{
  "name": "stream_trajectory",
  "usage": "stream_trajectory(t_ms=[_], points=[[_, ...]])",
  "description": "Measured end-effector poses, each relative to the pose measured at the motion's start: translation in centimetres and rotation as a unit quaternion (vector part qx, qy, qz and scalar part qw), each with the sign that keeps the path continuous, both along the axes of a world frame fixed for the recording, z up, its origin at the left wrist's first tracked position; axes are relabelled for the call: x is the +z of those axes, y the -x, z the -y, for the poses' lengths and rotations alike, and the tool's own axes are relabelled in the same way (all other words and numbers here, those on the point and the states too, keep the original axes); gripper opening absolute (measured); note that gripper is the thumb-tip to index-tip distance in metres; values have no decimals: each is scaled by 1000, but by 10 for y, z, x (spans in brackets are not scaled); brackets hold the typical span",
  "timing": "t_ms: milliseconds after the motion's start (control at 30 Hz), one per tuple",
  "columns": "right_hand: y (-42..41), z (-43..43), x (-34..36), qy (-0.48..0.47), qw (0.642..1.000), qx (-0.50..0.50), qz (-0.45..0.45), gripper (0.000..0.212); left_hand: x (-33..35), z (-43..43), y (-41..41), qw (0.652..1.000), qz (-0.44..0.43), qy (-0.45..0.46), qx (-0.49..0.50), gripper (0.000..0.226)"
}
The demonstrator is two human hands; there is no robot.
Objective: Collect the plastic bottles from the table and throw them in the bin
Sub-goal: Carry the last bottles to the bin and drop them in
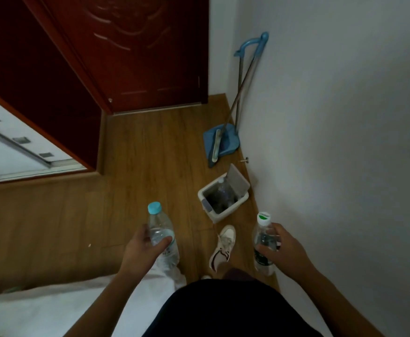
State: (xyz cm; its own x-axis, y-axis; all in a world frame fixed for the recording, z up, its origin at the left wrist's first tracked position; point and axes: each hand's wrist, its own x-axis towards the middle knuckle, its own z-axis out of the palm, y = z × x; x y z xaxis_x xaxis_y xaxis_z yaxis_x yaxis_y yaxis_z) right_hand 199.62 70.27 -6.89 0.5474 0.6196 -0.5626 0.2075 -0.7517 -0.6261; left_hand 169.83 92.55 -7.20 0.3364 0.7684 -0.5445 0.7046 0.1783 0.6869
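My left hand (141, 251) grips a clear plastic bottle with a light blue cap (161, 229), held upright. My right hand (283, 246) grips a second clear bottle with a white and green cap (263, 239), also upright. Ahead on the wooden floor, beside the right wall, stands a small white bin (217, 210) with its lid tipped up. At least one clear bottle lies inside it. Both hands are nearer to me than the bin, one on each side of it.
My white shoe (223, 246) is planted just in front of the bin. A blue dustpan and broom (223, 142) lean on the white wall (332, 142) beyond it. A dark red door (138, 57) closes the far end. A white bed edge (41, 307) lies at lower left.
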Motion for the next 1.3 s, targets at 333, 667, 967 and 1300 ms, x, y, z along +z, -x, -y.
stream_trajectory(t_ms=[333,667,967,1300], points=[[-66,-146,-28,-26,998,29,-55,52,3,-100,-55,999,-13,-11,44,53],[-94,-241,-53,-26,997,-27,-61,74,-21,-195,-151,998,31,30,-34,55],[-75,-255,-154,41,983,-175,-32,47,-156,-246,-220,961,-5,106,-256,64],[-64,-251,-290,42,956,-285,-53,58,-285,-239,-261,937,31,25,-346,76]])
